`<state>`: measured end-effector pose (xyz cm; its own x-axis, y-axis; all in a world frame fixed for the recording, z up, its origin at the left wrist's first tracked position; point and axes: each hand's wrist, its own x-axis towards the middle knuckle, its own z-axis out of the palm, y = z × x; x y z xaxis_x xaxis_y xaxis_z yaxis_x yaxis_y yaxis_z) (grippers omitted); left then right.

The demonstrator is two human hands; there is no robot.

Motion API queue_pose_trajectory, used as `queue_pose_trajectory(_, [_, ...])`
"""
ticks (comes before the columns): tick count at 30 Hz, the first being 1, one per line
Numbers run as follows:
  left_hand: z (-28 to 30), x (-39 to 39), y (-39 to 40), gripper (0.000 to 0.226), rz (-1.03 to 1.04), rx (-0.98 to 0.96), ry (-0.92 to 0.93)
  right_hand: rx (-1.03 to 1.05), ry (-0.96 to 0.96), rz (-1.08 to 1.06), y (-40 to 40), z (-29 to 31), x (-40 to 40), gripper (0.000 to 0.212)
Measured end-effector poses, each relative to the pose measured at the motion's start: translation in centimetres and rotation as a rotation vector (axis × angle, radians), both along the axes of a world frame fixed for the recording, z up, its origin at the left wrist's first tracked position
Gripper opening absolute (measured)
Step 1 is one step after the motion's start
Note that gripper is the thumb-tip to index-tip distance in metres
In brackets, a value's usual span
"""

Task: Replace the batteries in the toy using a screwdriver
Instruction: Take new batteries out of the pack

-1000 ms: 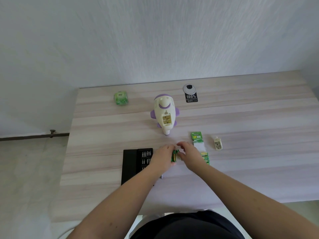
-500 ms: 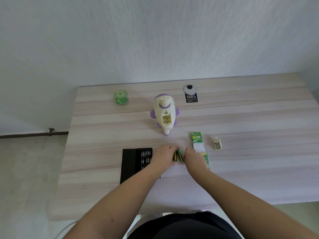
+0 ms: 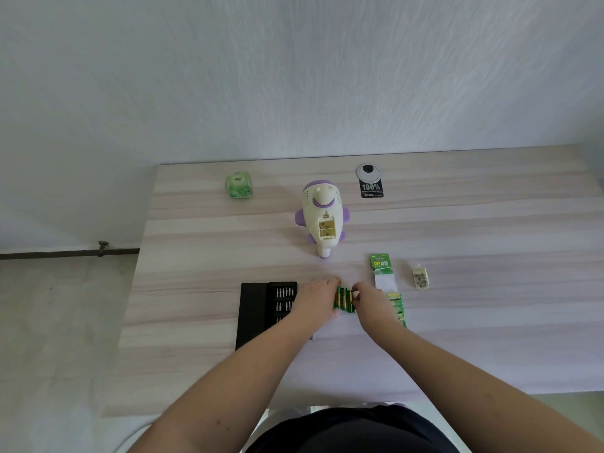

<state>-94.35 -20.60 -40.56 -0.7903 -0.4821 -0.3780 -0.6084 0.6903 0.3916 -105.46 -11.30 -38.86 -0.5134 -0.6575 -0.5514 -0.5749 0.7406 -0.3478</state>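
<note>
The small green-and-gold batteries (image 3: pixel 343 299) lie on the pale wooden desk (image 3: pixel 490 243) between both hands, long axes pointing away. The left hand (image 3: pixel 316 300) cups them; the right hand (image 3: pixel 372 302) pinches 1. The white-and-purple toy (image 3: pixel 323 220), compartment open, lies beyond.

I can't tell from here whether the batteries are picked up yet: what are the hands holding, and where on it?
Both hands meet on the green batteries on the table: left hand at their left side, right hand at their right. A lifted grip cannot be told.
</note>
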Motion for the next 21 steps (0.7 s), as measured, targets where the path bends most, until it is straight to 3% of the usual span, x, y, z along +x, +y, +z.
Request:
queue_pose_trajectory(8, [0.2, 0.4, 0.0, 0.042, -0.041, -0.052, -0.017, -0.056, -0.055, -0.054, 0.7, 0.5, 0.1, 0.034])
queue_pose_trajectory(16, [0.5, 1.0, -0.3, 0.053, -0.024, -0.006, 0.055, -0.106, -0.085, -0.072, 1.5, 1.2, 0.1, 0.036])
queue_pose_trajectory(21, [2.0, 1.7, -1.1, 0.024, 0.099, 0.029, 0.146, -0.213, -0.139, -0.245, 2.4, 2.0, -0.2, 0.029])
